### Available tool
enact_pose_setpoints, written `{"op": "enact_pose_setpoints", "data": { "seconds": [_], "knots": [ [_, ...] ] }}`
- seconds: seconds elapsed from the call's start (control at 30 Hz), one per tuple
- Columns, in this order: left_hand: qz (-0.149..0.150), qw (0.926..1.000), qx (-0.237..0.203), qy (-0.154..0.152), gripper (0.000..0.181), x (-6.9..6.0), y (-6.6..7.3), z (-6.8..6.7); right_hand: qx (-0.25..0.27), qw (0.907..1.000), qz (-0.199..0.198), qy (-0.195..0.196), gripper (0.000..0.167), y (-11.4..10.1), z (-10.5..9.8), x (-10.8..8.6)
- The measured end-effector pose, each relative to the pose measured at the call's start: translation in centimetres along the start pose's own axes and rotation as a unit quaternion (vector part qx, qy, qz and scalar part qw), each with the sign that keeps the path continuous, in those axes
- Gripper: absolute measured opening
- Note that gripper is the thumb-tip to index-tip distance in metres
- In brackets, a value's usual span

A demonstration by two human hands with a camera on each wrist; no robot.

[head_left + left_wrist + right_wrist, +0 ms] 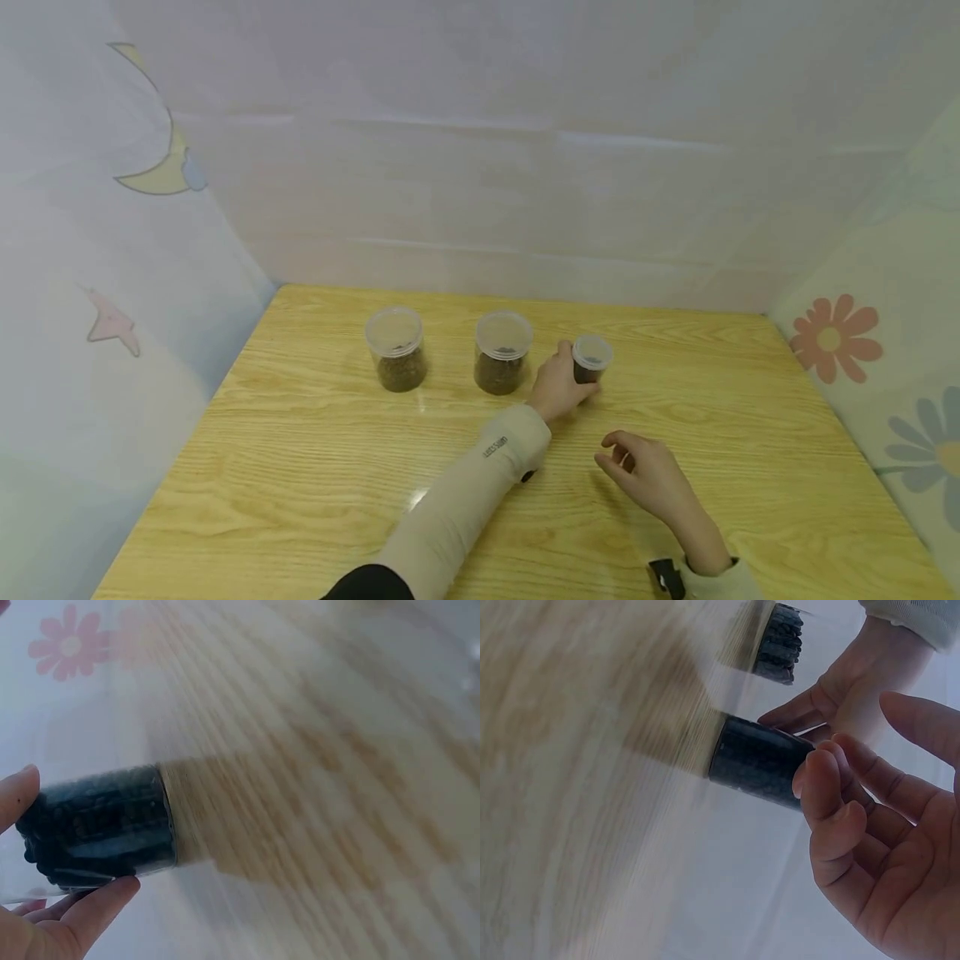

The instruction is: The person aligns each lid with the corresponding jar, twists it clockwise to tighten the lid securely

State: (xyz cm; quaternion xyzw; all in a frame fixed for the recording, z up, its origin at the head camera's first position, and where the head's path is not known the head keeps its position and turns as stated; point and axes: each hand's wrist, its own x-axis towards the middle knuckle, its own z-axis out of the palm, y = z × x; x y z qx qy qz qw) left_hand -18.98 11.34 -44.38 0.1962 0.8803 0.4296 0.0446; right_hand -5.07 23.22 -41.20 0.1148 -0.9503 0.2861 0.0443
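My left hand (557,386) grips a small clear jar (591,358) with a pale lid, filled with dark bean-like pieces. In the left wrist view, thumb and fingers lie on opposite sides of this jar (105,829), whose base is at the wooden table. My right hand (648,475) hovers nearer the front, apart from the jar, its fingers loosely curled around nothing. From the right wrist view, the right hand (900,855) partly hides the top of the jar (754,761). Left of the left hand stands a larger lidded jar (501,371), partly filled with dark pieces.
Another large lidded jar (401,367) of dark contents stands farther left, roughly in line with the others. The wooden table (300,467) meets a pale cloth backdrop (480,167) at its back edge. Printed cloth walls border both sides.
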Motion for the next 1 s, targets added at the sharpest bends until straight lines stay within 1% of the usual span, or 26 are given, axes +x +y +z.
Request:
{"op": "enact_pose_setpoints", "data": {
  "seconds": [0.07,0.2,0.27,0.37,0.43,0.5,0.6,0.67,0.77,0.87,0.93,1.0],
  "knots": [
    [-0.005,0.9999,0.005,0.01,0.065,0.3,0.0,0.2,0.0,1.0,0.006,-0.005,0.018,-0.1,0.0,0.0],
    [-0.006,0.9992,0.022,0.032,0.063,0.9,0.0,0.2,-0.003,0.9999,0.014,-0.01,0.018,-0.1,-0.1,0.0],
    [-0.007,0.9989,0.028,0.036,0.062,1.1,0.2,0.1,-0.004,0.9998,0.014,-0.01,0.018,-0.1,-0.1,0.0],
    [-0.018,0.999,0.026,0.03,0.062,1.4,0.4,0.0,-0.006,0.9999,0.01,-0.01,0.018,-0.1,-0.1,0.0],
    [-0.02,0.9989,0.031,0.029,0.062,1.4,0.7,-0.2,-0.007,0.9999,0.008,-0.011,0.019,0.0,-0.1,-0.1],
    [-0.025,0.9989,0.03,0.026,0.062,1.5,0.7,-0.2,-0.007,0.9999,0.007,-0.011,0.019,0.0,-0.1,-0.1],
    [-0.026,0.9989,0.033,0.02,0.067,1.5,0.6,-0.3,-0.006,0.9999,0.007,-0.01,0.019,0.0,0.0,-0.1],
    [-0.036,0.9989,0.029,0.008,0.075,1.4,0.5,-0.5,-0.007,0.9999,0.009,-0.01,0.019,0.0,0.0,-0.1],
    [-0.052,0.9976,0.043,-0.014,0.083,0.9,0.3,-1.0,-0.005,0.9999,0.011,-0.01,0.019,0.0,0.0,-0.1],
    [-0.06,0.9953,0.063,-0.042,0.082,0.0,0.3,-1.7,-0.002,0.9999,0.013,-0.009,0.019,-0.1,0.0,-0.2],
    [-0.051,0.9947,0.071,-0.054,0.076,-0.8,0.3,-2.2,0.0,0.9999,0.013,-0.007,0.019,-0.1,0.0,-0.2],
    [-0.033,0.9952,0.075,-0.054,0.068,-1.5,0.4,-2.8,0.002,0.9999,0.01,-0.003,0.018,-0.1,0.1,-0.2]
  ]
}}
